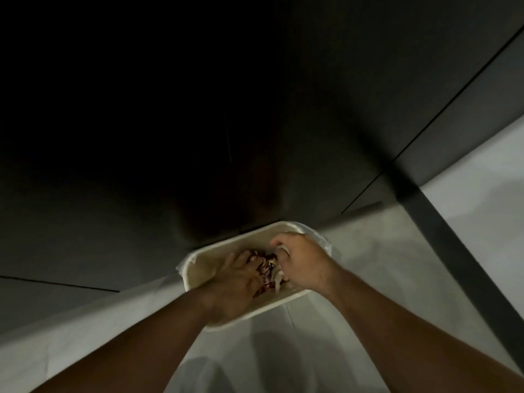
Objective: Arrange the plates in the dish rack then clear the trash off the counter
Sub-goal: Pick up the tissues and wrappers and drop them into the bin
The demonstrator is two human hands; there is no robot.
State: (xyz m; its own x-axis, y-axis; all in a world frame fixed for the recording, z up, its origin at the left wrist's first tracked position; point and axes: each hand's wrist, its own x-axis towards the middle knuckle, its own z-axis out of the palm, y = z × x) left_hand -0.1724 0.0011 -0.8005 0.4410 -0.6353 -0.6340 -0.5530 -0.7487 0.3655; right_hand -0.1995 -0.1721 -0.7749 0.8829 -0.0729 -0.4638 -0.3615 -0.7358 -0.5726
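Left hand (241, 279) on wrappers (266, 272), right hand (303, 265) round crumpled paper (279, 279), cream bin (204, 268)

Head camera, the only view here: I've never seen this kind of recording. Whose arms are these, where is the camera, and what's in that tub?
No machine here: the camera sits on a person's head and looks down, so the two bare arms are that person's own. They reach into a cream bin with a clear plastic liner, standing on a pale floor against dark cabinet fronts. The left hand rests with fingers stretched over reddish-brown wrappers inside the bin. The right hand is curled round a white crumpled scrap. The picture is dim, so what the trash is exactly cannot be told.
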